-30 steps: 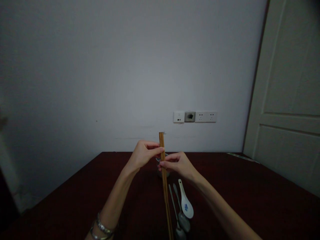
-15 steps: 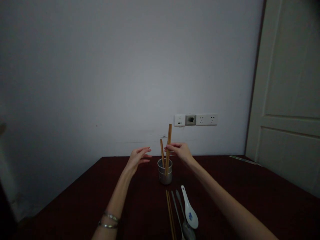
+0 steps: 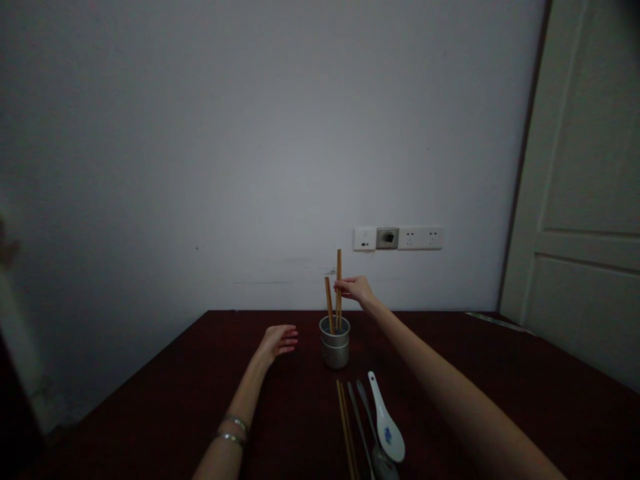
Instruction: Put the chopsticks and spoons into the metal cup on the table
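My right hand (image 3: 355, 288) pinches a pair of wooden chopsticks (image 3: 339, 267) upright, their lower ends inside the mouth of a grey metal cup (image 3: 335, 351). Other wooden chopsticks (image 3: 329, 300) lean in the same cup, a little to the left. My left hand (image 3: 278, 341) hovers left of the cup, apart from it, fingers loosely curved and holding nothing. Nearer to me on the table lie more chopsticks (image 3: 347, 427), a thin metal utensil (image 3: 359, 420) whose near end is cut off, a metal spoon (image 3: 370, 420) and a white ceramic spoon (image 3: 386, 420) with a blue mark.
The dark red table (image 3: 175, 387) meets a pale wall (image 3: 280, 167) at its back edge. Wall sockets (image 3: 420, 238) sit above it on the right. A thin flat strip (image 3: 500, 323) lies at the back right, near a white door (image 3: 585, 287).
My right hand has brought the chopsticks over the cup, and their lower ends are now inside its mouth. My left hand has dropped lower, beside the cup. The view has shifted slightly.
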{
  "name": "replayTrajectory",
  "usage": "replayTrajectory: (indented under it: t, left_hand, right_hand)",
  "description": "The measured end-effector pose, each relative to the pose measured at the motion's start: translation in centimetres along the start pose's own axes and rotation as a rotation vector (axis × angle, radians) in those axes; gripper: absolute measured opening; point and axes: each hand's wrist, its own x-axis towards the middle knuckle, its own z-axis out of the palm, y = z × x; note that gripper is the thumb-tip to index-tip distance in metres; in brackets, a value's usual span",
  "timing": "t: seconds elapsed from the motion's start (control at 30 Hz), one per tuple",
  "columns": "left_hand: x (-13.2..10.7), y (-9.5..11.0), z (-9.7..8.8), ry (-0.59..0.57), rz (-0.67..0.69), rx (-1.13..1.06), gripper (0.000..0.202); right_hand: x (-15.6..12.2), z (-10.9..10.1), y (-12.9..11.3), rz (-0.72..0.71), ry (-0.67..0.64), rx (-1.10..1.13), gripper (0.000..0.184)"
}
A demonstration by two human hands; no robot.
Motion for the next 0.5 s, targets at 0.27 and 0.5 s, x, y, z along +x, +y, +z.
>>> replayTrajectory:
  t: [0.27, 0.5]
  left_hand:
    - [1.3, -1.6, -1.0, 0.001, -0.065, 0.040, 0.021]
    - [1.7, -2.5, -1.5, 0.029, -0.095, 0.053, 0.020]
  right_hand:
    - [-0.3, 0.0, 2.5, 0.084, 0.019, -0.066, 0.012]
    - [0.1, 0.6, 4.7, 0.060, -0.078, -0.033, 0.009]
